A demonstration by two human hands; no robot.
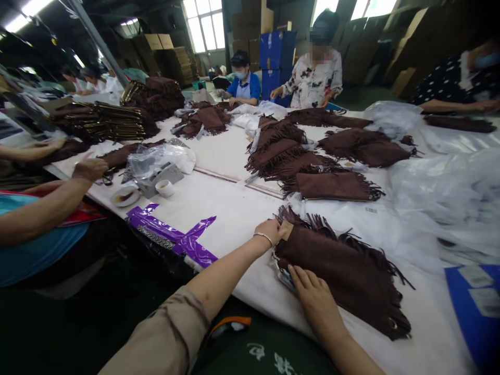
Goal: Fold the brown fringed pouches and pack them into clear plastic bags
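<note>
Closest in, the person's tan sleeve (164, 328) runs out to two bare hands working on a fringed brown suede piece (336, 276), which lies flat on the white-covered worktop (230, 260). The right hand (314, 302) rests along the piece's near edge, its grip open and its fingers spread flat, a sound way to steady soft suede without creasing it. The left hand (269, 233), with a thin metal bangle (263, 238) at the wrist, sits at the far corner with its fingertips at a small tan tag (286, 229); whether that grip is closed on the tag, I can't tell from here. Keeping both hands on the solid body leaves the fringe lying loose and untangled. A blue card with white labels (474, 312) lies just to the right. Beyond, more fringed pieces (336, 186) lie in overlapping rows, with clear plastic sheeting (441, 192) heaped beside them. Across to the left, a co-worker's hand (89, 169) rests near a small dish (125, 197) and a white cup (165, 187). Farther off, stacks of brown bags with gold-coloured edges (101, 122) rise from the worktop, and two masked co-workers (242, 78) stand by blue crates (277, 57).
</note>
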